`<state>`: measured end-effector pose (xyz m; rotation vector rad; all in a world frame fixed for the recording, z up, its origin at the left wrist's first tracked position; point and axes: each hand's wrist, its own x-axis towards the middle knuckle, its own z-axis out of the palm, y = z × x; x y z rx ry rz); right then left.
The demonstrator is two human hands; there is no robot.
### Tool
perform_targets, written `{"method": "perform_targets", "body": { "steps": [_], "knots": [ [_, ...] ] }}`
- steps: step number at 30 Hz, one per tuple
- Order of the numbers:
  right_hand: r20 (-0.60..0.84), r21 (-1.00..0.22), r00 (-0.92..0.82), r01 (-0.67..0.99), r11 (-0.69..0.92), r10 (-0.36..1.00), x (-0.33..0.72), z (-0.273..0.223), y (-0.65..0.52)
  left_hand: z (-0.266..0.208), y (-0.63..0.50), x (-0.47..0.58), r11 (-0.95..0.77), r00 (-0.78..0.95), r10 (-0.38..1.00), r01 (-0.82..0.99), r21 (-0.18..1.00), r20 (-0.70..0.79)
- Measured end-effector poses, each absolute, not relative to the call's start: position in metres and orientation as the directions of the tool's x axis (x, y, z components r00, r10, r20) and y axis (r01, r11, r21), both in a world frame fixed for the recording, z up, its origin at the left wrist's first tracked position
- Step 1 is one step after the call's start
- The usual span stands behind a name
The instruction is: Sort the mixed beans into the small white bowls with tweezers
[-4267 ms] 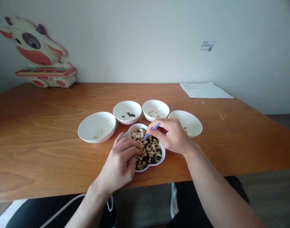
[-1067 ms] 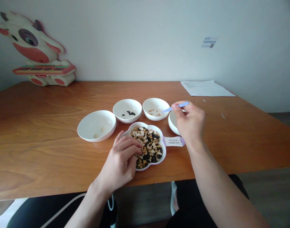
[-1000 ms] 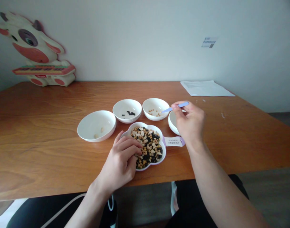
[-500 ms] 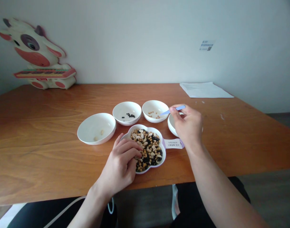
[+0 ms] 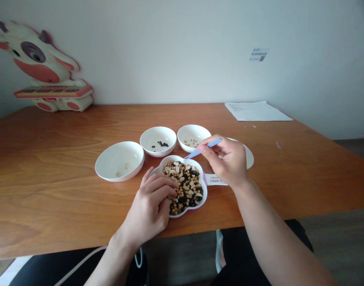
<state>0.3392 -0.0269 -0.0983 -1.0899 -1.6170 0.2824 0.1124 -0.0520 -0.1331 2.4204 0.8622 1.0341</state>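
Four white bowls stand in an arc on the brown wooden surface (image 5: 57, 174), behind a white, scalloped tray (image 5: 204, 191) near the front edge. The tray is filled with a mix (image 5: 188, 184) of black beans, small yellow beans and pale peanuts. Its handle (image 5: 215, 180), with a printed label, points right and runs partly behind the right hand (image 5: 228, 161).

That hand is clamped on light-blue tweezers (image 5: 194, 153), held slanting, the tips down and to the left over the tray's far rim; whether they touch it, or have anything between them, I cannot tell. The left hand (image 5: 152, 202) lies across the tray's left side, fingers curled over the rim and against the mix; whether it grips the rim I cannot tell.

The leftmost bowl (image 5: 107, 159) has two pale pieces (image 5: 119, 174) in it. The next bowl (image 5: 148, 138) holds black beans (image 5: 162, 143), and the third bowl (image 5: 194, 130) a few yellow beans (image 5: 190, 143). The rightmost bowl (image 5: 249, 157) is mostly hidden by the right hand.

Farther back, a toy cow (image 5: 47, 77) stands at left and papers (image 5: 258, 112) lie at right.
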Motion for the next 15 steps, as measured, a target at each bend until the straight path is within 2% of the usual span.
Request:
{"method": "perform_targets", "body": {
  "steps": [6,15],
  "knots": [
    [0.610,-0.596,-0.164,0.549,0.586,0.775,0.3363,-0.0954,-0.0268,-0.1339,-0.0511,0.1132,-0.742,0.540,0.664,0.389,0.547,0.517],
    [0.586,-0.548,-0.265,0.566,0.616,0.766,0.3353,-0.0989,-0.0234,-0.1342,-0.0499,0.1143,-0.740,0.535,0.666,0.383,0.553,0.520]
  ]
}}
